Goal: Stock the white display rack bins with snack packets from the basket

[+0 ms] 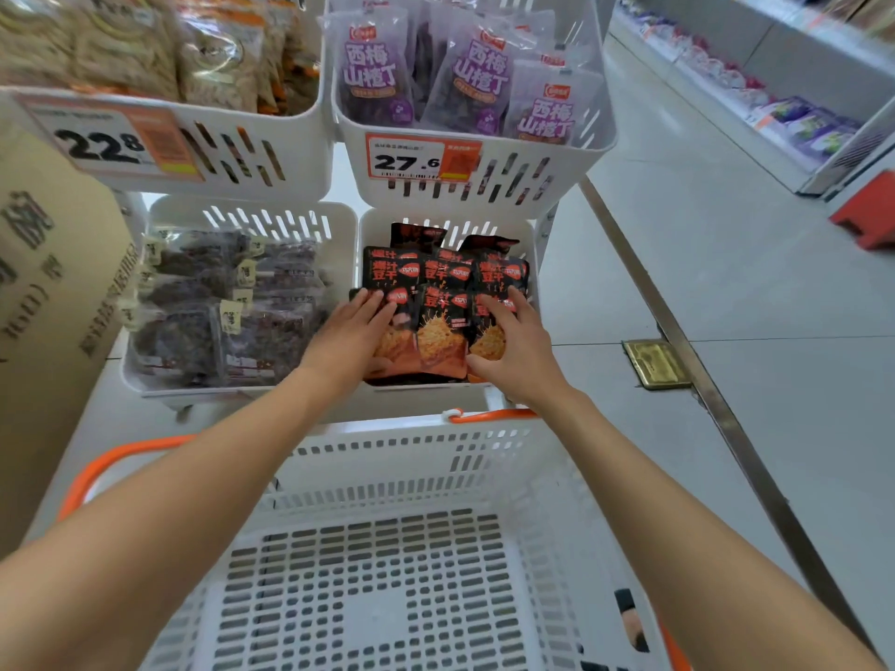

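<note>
In the lower right bin (375, 234) at 12 o'clock, we find glossy black-and-orange packets (443, 326) standing in rows; our left hand (348, 336) and right hand (513, 351) lay straight, spread fingers on them. At 6 o'clock sits the slotted white plastic basket (387, 472), its handle orange.

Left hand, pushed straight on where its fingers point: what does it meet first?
The left hand already lies on a front-row black snack packet. Straight on, its fingers would likely meet the second-row black packets first, then the white bin's back wall; depth is unclear.
</note>
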The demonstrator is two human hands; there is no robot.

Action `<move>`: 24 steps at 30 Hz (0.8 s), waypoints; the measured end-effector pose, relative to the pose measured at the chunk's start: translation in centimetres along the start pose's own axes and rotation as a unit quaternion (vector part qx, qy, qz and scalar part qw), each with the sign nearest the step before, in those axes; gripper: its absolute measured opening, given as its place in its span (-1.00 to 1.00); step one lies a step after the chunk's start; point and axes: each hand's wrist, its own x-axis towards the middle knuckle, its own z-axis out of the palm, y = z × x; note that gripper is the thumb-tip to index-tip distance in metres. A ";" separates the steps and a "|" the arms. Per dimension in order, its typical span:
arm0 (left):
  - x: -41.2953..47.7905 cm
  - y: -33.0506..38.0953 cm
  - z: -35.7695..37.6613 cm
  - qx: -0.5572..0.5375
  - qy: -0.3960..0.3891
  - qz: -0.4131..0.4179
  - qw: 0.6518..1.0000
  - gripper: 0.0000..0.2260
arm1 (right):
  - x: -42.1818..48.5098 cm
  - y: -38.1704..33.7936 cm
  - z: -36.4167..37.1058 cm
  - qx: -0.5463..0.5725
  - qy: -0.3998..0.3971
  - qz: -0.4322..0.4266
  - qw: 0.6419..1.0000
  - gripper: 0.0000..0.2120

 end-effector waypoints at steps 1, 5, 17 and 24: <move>0.4 -0.1 0.0 -0.008 0.005 -0.003 1.000 -0.21 | 0.1 0.1 0.0 0.002 0.003 0.001 1.000 -0.23; 0.2 -0.5 0.8 0.010 -0.006 0.030 0.999 -0.18 | 0.2 0.5 0.1 0.011 0.015 0.005 1.000 -0.24; -0.6 0.1 1.0 -0.002 0.022 0.023 0.999 -0.19 | -0.5 0.1 1.0 0.008 0.011 0.011 1.000 -0.26; -0.7 0.0 0.2 -0.019 0.042 0.032 0.998 -0.17 | -0.6 -0.3 0.9 0.002 0.007 0.009 1.000 -0.26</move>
